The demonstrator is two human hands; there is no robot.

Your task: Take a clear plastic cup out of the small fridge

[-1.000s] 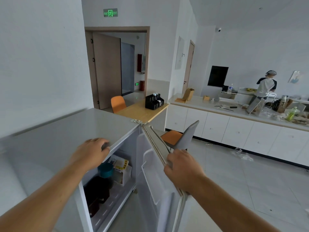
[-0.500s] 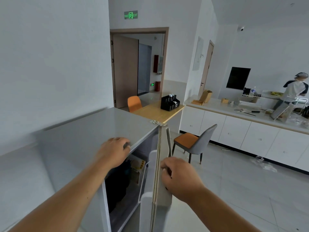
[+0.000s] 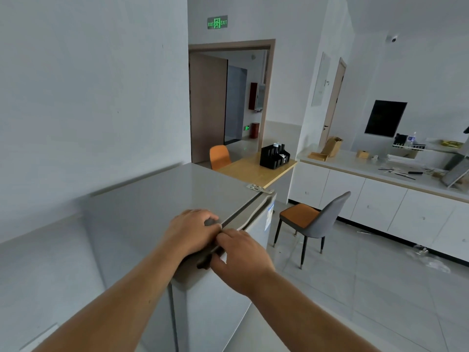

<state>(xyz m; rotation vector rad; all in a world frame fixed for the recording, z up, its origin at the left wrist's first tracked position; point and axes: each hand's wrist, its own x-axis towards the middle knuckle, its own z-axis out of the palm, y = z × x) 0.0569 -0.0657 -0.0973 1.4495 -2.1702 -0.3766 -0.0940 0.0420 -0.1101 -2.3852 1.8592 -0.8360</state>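
The small grey fridge [image 3: 157, 199] stands below me against the white wall, with its door [image 3: 215, 301] swung against the body, so nothing inside shows. No clear plastic cup is in view. My left hand [image 3: 190, 232] lies palm down on the fridge top at its front edge, holding nothing. My right hand [image 3: 241, 257] is just beside it, fingers over the top edge of the door near the dark handle recess. The two hands almost touch.
A grey chair with an orange seat [image 3: 314, 222] stands on the tiled floor right of the fridge. Behind the fridge is a wooden table [image 3: 253, 168] with a black organiser [image 3: 274, 156]. A long white counter [image 3: 368, 168] runs along the right, and an open doorway [image 3: 233, 102] is ahead.
The fridge door has swung from wide open to shut under my right hand, hiding the inside. My left hand stayed at the top's front edge. My view turned left.
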